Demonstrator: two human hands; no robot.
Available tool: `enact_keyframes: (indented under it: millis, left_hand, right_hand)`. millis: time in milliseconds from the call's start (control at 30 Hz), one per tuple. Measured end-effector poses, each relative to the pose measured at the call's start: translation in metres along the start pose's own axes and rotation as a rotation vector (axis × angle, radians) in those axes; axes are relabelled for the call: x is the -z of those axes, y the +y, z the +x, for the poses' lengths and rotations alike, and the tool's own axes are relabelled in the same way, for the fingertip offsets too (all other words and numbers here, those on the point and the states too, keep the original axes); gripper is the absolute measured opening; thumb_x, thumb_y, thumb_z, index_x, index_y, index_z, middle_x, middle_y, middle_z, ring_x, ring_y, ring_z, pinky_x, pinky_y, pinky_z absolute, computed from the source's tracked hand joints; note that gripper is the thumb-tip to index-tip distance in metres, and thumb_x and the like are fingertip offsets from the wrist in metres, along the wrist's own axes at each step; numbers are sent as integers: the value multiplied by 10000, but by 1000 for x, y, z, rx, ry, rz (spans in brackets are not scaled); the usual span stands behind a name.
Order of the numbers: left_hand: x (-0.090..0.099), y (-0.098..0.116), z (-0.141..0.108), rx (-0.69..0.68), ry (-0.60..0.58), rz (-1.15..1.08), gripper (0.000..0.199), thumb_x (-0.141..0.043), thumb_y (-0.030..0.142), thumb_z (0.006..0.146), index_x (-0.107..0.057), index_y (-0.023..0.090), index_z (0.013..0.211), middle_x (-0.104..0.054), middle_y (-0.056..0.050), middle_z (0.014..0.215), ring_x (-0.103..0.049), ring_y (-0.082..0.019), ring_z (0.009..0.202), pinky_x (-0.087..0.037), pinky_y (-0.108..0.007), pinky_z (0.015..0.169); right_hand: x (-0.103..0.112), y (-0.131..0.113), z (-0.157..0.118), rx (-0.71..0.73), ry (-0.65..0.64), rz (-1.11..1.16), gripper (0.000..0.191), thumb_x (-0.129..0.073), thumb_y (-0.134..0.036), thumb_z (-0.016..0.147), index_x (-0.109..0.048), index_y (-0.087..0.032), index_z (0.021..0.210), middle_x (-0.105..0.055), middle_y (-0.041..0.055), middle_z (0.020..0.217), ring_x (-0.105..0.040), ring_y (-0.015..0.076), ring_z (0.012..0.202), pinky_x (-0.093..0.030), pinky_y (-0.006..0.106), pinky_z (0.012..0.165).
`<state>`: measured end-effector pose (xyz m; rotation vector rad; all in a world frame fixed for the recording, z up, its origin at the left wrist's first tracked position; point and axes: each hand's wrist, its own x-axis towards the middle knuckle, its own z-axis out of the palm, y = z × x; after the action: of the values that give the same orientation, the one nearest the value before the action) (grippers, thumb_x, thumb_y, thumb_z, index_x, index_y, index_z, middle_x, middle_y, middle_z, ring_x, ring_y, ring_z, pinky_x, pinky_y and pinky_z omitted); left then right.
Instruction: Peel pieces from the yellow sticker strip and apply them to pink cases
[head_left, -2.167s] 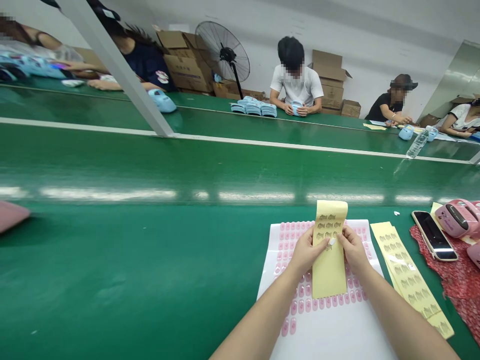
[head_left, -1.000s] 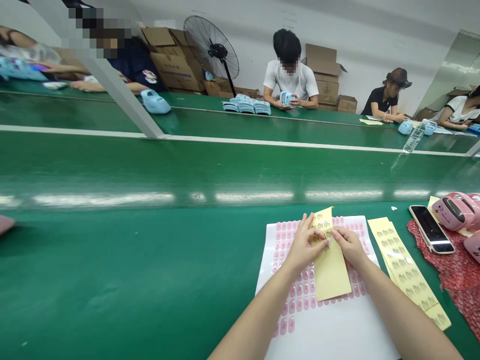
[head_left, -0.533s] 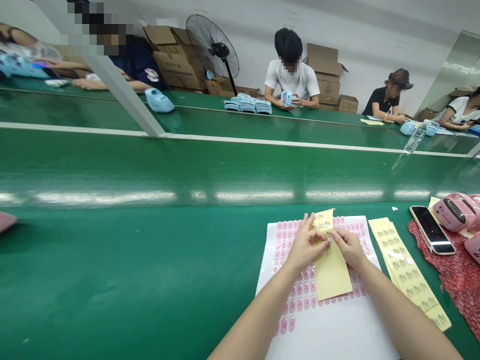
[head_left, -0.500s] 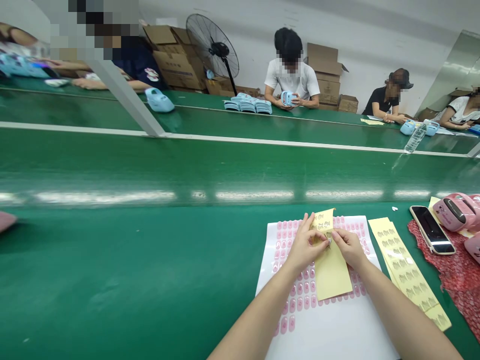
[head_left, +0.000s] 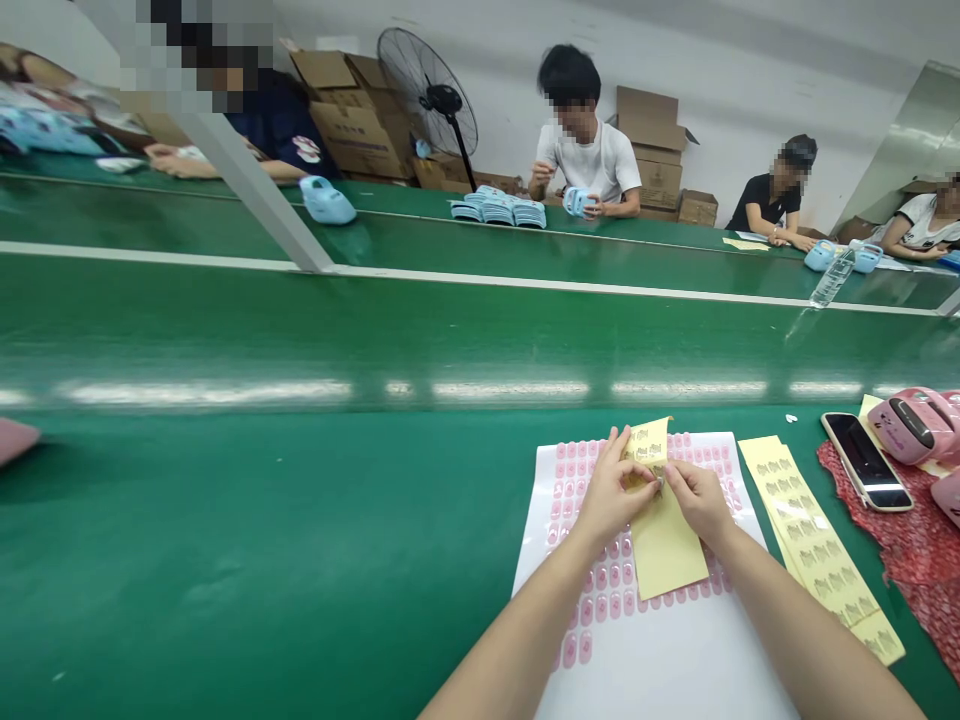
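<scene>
A yellow sticker sheet [head_left: 671, 560] with small dark print near its top lies over a white sheet [head_left: 652, 660] covered with rows of pink oval stickers [head_left: 587, 608]. My left hand [head_left: 611, 490] is over the yellow sheet's left side. Its thumb and index finger are pinched together on a tiny pale sticker, while the other fingers stretch up along the sheet. My right hand [head_left: 701, 500] grips the right edge of the yellow sheet between thumb and fingers, close to the left fingertips. The exact edge of the tiny sticker is hard to make out.
More yellow sticker sheets [head_left: 817, 545] lie at the right. Beyond are a phone [head_left: 866, 460], red bubble wrap [head_left: 900, 540] and a pink device with a handle [head_left: 911, 425]. A bottle [head_left: 832, 277] stands past the white rail [head_left: 525, 287]; co-workers sit opposite with blue devices.
My hands stay almost still on the yellow sheet, with fingertips barely shifted. Across the table, the person in white has lifted one hand away from the blue device.
</scene>
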<state>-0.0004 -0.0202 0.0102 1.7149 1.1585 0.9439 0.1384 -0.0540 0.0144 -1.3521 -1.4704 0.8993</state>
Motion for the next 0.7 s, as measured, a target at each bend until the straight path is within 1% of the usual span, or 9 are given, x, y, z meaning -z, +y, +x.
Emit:
enact_keyframes:
  millis: [100, 200, 400, 500, 600, 667, 700]
  left_hand:
    - [-1, -2, 0, -21, 14, 9, 81, -613, 234, 653, -591, 181, 596, -301, -90, 1372, -129, -283, 1306, -134, -518, 1054]
    - [-1, -4, -1, -37, 24, 25, 96, -591, 227, 657, -559, 176, 583, -297, -107, 1371, -139, -282, 1304, -156, -513, 1050]
    - [-2, -8, -1, -75, 35, 42, 111, -574, 239, 666, -531, 181, 581, -311, -91, 1365, -149, -290, 1300, -169, -541, 1037]
    - [-3, -8, -2, -85, 48, 60, 117, -571, 244, 670, -531, 180, 581, -319, -91, 1359, -159, -292, 1298, -159, -532, 1043]
    - [-1, -6, -3, -97, 37, 40, 112, -583, 269, 668, -544, 181, 609, -336, -102, 1345, -175, -289, 1293, -158, -513, 1048]
    - [0, -4, -2, -88, 40, -43, 138, -604, 309, 663, -561, 189, 714, -357, -106, 1328, -200, -282, 1286, -179, -501, 1045]
    - [1, -4, -2, -74, 67, -111, 194, -607, 337, 667, -553, 195, 788, -362, -108, 1323, -227, -274, 1278, -197, -493, 1042]
  right_hand:
    - [-2, -4, -2, 11, 29, -41, 410, -390, -477, 807, -543, -196, 551, -473, -5, 509, -420, 137, 510, -313, 246, 488]
    - [-5, -8, -4, 10, 43, -83, 404, -375, -464, 814, -507, -199, 540, -422, -16, 477, -385, 126, 472, -278, 245, 462]
    - [-9, -12, -8, -3, 41, -113, 400, -360, -470, 823, -539, -204, 583, -467, -10, 500, -427, 137, 486, -294, 246, 475]
    - [-9, -11, -7, -21, 44, -103, 398, -375, -478, 814, -560, -205, 590, -493, -7, 503, -445, 144, 490, -307, 248, 477]
    - [-7, -5, -4, -41, 53, -37, 391, -401, -498, 798, -588, -199, 629, -541, 8, 545, -493, 164, 557, -358, 258, 524]
    - [-5, 0, -1, -78, 79, 70, 389, -422, -522, 782, -612, -192, 704, -597, 29, 633, -538, 186, 641, -403, 277, 586]
    - [-4, 2, 0, -107, 98, 139, 395, -434, -537, 772, -619, -189, 750, -621, 41, 686, -556, 198, 679, -421, 289, 609]
